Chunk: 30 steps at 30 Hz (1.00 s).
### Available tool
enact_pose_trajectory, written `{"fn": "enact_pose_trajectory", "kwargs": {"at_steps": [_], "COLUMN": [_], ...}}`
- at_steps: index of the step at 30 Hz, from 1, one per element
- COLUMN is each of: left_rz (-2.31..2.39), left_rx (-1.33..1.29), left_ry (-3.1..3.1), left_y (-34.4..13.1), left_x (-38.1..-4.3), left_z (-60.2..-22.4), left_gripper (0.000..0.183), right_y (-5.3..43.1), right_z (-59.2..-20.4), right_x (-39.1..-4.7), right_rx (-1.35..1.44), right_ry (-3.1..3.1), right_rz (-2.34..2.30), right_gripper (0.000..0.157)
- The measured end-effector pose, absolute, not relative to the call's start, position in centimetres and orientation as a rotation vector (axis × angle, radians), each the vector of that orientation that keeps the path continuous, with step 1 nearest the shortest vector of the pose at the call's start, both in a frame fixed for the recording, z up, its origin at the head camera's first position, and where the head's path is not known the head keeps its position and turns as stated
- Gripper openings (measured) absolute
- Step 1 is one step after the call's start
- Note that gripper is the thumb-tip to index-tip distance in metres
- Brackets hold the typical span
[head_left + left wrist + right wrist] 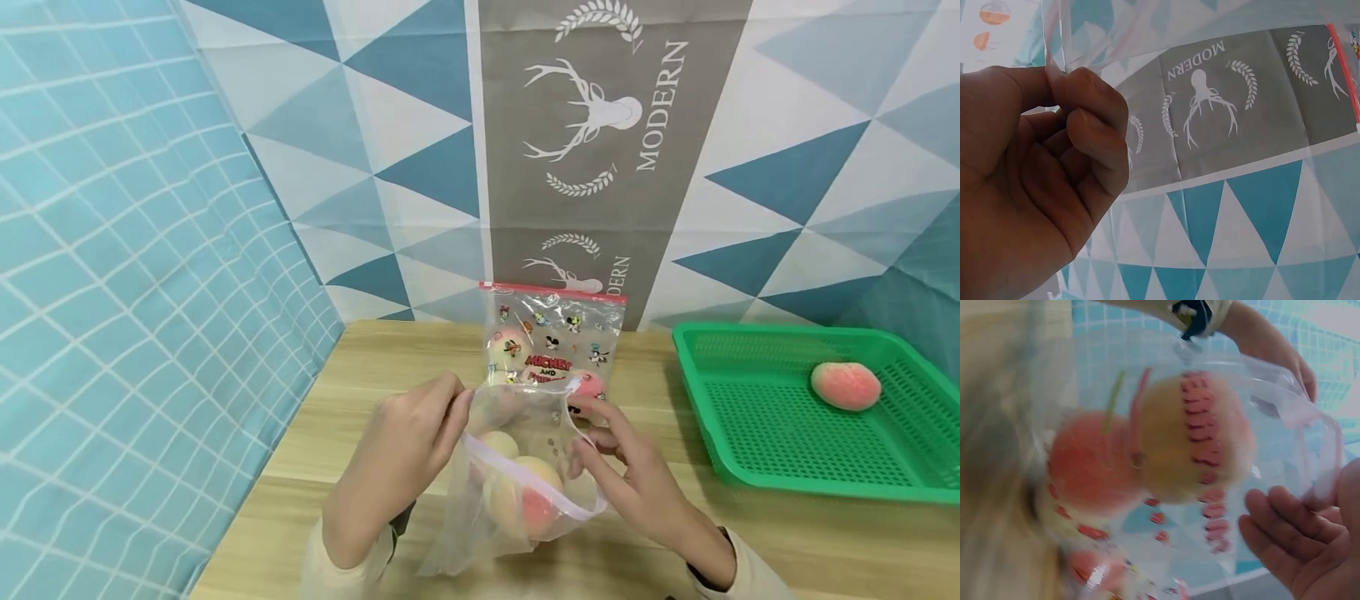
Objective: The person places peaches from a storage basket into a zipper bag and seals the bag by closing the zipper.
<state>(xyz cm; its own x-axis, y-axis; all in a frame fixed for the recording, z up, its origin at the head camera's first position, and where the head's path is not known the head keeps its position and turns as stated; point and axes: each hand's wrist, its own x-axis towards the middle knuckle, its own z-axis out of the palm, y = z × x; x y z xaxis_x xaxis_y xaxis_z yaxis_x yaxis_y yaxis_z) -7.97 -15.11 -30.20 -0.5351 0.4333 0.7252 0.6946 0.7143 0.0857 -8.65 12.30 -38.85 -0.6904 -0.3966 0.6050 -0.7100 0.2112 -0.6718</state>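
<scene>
A clear zip bag (517, 475) with a pale lilac band at its mouth stands over the table, its mouth spread wide. Yellow-pink peaches (528, 497) lie inside it; the right wrist view shows a peach (1194, 440) through the plastic, beside red-pink lettering. My left hand (408, 450) pinches the left side of the bag's mouth between thumb and forefinger, the other fingers curled in the left wrist view. At the opposite side, my right hand (630, 471) holds the rim by thumb and fingers, with several fingers stretched loosely along the plastic in the right wrist view.
Behind the bag, a second zip bag (555, 329) with a red strip and cartoon prints holds more peaches. On the right, a green basket (693, 400) contains one pink peach (846, 386). Patterned cloth (420, 167) hangs behind the wooden table (337, 400).
</scene>
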Motion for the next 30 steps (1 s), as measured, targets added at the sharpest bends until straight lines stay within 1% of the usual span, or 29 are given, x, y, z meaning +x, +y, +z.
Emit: {"fn": "enact_pose_trajectory", "kwargs": {"at_steps": [3, 10, 14, 17, 19, 24, 26, 30], "left_rz": [-0.479, -0.438, -0.446, -0.465, -0.473, -0.465, -0.455, -0.441], "left_rx": [-0.865, -0.935, -0.998, -1.049, -1.080, -1.133, -1.138, -1.143], "left_ry": [-2.222, -2.272, -2.276, -2.290, -2.323, -2.390, -2.400, -2.387], "left_y": [-15.0, -14.7, -14.2, -13.5, -13.0, -12.1, -12.0, -11.9], "left_x": [-8.0, -8.0, -7.9, -7.7, -7.6, -7.2, -7.1, -7.0], "left_z": [-30.2, -30.4, -30.7, -30.9, -31.1, -31.5, -31.6, -31.7], "left_gripper": [0.022, 0.024, 0.021, 0.013, 0.007, 0.005, 0.006, 0.013], "right_y": [13.0, 15.2, 16.6, 18.7, 20.6, 26.4, 28.6, 33.1], "right_z": [-38.5, -38.3, -38.4, -38.3, -38.0, -36.7, -36.3, -35.7], "right_x": [-9.0, -9.3, -9.3, -9.7, -10.0, -11.1, -12.0, -15.2], "right_rx": [1.026, 1.017, 1.057, 1.023, 0.942, 0.817, 0.801, 0.630], "right_ry": [-2.238, -2.449, -2.549, -2.592, -2.630, -2.719, -2.740, -2.905], "right_rz": [1.389, 1.284, 1.290, 1.287, 1.302, 1.349, 1.263, 0.888], "right_gripper": [0.051, 0.031, 0.026, 0.027, 0.027, 0.033, 0.035, 0.042]}}
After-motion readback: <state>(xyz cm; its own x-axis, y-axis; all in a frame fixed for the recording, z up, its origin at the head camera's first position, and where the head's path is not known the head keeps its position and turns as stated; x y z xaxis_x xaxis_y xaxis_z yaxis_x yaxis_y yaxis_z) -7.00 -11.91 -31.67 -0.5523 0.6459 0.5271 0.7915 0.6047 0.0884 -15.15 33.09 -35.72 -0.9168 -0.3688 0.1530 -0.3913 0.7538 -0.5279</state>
